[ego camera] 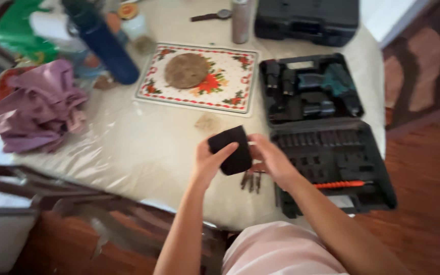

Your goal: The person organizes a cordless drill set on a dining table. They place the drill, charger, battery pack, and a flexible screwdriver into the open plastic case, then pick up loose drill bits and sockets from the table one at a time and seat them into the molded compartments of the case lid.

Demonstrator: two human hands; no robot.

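Both of my hands hold a black block-shaped object (232, 148) above the table's front edge. My left hand (211, 162) grips its left side with the thumb across the front. My right hand (271, 159) holds its right side. Several dark drill bits (250, 180) lie on the table just below my hands. To the right an open black tool case (332, 137) shows a teal and black drill (332, 84) in its upper half and an orange flexible shaft (339, 185) in the lower half.
A floral placemat (199, 76) with a round brown coaster lies at the table's middle back. A dark blue bottle (103, 43), purple cloth (39, 109), green bag and jars crowd the left. A closed black case (306, 20) and grey can (241, 20) stand behind.
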